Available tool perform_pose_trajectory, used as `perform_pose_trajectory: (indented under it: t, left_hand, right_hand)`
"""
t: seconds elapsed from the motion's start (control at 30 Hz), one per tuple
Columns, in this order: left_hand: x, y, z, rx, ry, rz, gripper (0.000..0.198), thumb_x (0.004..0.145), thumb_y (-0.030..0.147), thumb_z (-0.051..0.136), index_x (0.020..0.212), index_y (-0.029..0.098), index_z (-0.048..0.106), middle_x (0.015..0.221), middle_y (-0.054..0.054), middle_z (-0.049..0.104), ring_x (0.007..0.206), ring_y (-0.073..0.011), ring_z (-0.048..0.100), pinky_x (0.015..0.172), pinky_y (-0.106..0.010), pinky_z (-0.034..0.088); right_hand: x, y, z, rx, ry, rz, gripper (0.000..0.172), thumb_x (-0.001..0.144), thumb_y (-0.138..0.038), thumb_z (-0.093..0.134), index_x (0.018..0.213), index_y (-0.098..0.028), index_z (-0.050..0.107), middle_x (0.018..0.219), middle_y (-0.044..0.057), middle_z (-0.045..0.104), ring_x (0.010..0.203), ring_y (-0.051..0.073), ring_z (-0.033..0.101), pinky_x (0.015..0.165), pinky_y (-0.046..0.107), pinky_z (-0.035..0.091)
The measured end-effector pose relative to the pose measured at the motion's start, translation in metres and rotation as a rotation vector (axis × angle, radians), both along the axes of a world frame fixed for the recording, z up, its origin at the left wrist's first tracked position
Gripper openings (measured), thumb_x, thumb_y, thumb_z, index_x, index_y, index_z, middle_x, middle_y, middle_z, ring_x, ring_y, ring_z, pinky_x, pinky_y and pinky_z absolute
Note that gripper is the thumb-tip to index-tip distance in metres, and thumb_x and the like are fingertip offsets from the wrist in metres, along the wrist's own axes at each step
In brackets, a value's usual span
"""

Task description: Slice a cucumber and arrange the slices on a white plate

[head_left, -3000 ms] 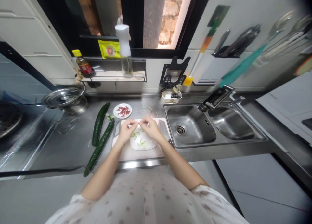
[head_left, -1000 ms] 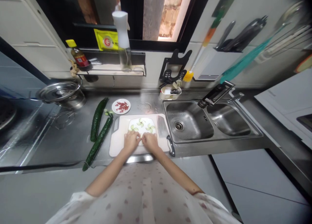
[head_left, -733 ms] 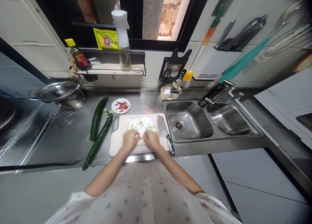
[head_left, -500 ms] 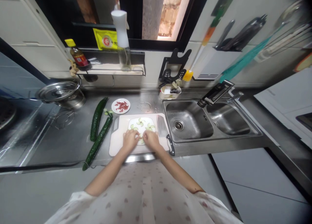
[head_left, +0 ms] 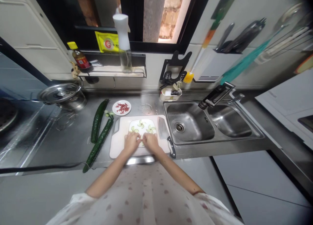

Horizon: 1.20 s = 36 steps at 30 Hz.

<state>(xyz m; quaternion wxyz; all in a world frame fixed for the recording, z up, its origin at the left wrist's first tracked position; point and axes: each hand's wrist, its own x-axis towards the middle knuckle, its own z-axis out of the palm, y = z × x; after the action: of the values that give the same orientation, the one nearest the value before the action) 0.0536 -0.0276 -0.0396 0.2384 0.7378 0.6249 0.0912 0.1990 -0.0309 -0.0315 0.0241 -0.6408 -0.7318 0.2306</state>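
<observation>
My left hand and my right hand meet over the front part of a white square plate, fingertips pinched close together on thin cucumber slices there. The fingers partly cover these slices. Further back and to the sides of the plate, other cucumber slices lie in small curved pinwheel clusters. Under the plate is a pale cutting board. A kitchen knife with a black handle rests along the board's right edge, beside my right hand.
Two dark green cucumbers and small cut pieces lie left of the board. Behind it stands a small white dish with red bits. A double sink is at right, a lidded steel pot at back left.
My two hands have drawn slightly closer together over the front of the plate, the fingertips now almost touching. The objects on the counter have stayed in place.
</observation>
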Motion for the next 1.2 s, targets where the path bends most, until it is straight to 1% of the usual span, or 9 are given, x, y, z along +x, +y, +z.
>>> perform_pose_trajectory:
  t: [0.33, 0.67, 0.83, 0.97, 1.1, 1.2]
  left_hand:
    - [0.001, -0.001, -0.001, 0.018, 0.018, -0.003, 0.010, 0.085, 0.029, 0.061, 0.091, 0.023, 0.064, 0.104, -0.005, 0.063, 0.107, -0.0247, 0.050, 0.091, -0.037, 0.032]
    - [0.002, 0.000, -0.003, -0.002, 0.022, 0.009, 0.011, 0.086, 0.031, 0.060, 0.091, 0.023, 0.065, 0.107, -0.006, 0.063, 0.109, -0.0247, 0.050, 0.092, -0.038, 0.031]
    - [0.000, 0.000, -0.001, -0.008, -0.003, 0.024, 0.011, 0.085, 0.030, 0.060, 0.093, 0.024, 0.066, 0.108, -0.006, 0.063, 0.109, -0.0239, 0.049, 0.092, -0.036, 0.031]
    - [-0.002, 0.001, 0.003, 0.015, -0.042, 0.051, 0.011, 0.085, 0.029, 0.059, 0.092, 0.024, 0.066, 0.105, -0.006, 0.064, 0.106, -0.0241, 0.051, 0.091, -0.037, 0.032]
    - [-0.010, 0.013, 0.006, 0.054, -0.107, 0.112, 0.015, 0.084, 0.030, 0.057, 0.092, 0.024, 0.067, 0.100, -0.006, 0.066, 0.101, -0.0238, 0.053, 0.090, -0.036, 0.034]
    - [-0.027, 0.034, 0.006, 0.072, -0.153, 0.219, 0.018, 0.083, 0.034, 0.058, 0.092, 0.023, 0.068, 0.100, -0.006, 0.067, 0.099, -0.0238, 0.056, 0.088, -0.035, 0.037]
  right_hand:
    - [-0.001, -0.001, 0.002, 0.021, -0.014, -0.004, 0.017, 0.091, -0.024, 0.048, 0.090, -0.017, 0.064, 0.095, 0.008, 0.069, 0.089, 0.020, 0.059, 0.079, 0.031, 0.026]
    - [-0.001, -0.001, 0.006, 0.018, -0.012, 0.000, 0.015, 0.090, -0.021, 0.049, 0.088, -0.016, 0.064, 0.093, 0.008, 0.069, 0.087, 0.019, 0.058, 0.074, 0.029, 0.025]
    - [0.003, 0.001, 0.009, 0.079, 0.027, -0.041, 0.015, 0.089, -0.021, 0.049, 0.087, -0.017, 0.063, 0.090, 0.006, 0.068, 0.087, 0.019, 0.057, 0.076, 0.029, 0.024]
    - [0.009, 0.002, 0.015, 0.137, 0.094, -0.088, 0.014, 0.088, -0.021, 0.049, 0.087, -0.017, 0.063, 0.088, 0.005, 0.068, 0.083, 0.018, 0.056, 0.075, 0.029, 0.025]
    - [0.017, 0.002, 0.021, 0.177, 0.195, -0.134, 0.014, 0.086, -0.021, 0.049, 0.084, -0.018, 0.063, 0.082, 0.004, 0.067, 0.077, 0.016, 0.056, 0.075, 0.028, 0.026]
    - [0.024, 0.001, 0.025, 0.205, 0.267, -0.159, 0.015, 0.085, -0.022, 0.049, 0.081, -0.018, 0.062, 0.079, 0.003, 0.066, 0.074, 0.016, 0.055, 0.075, 0.028, 0.028]
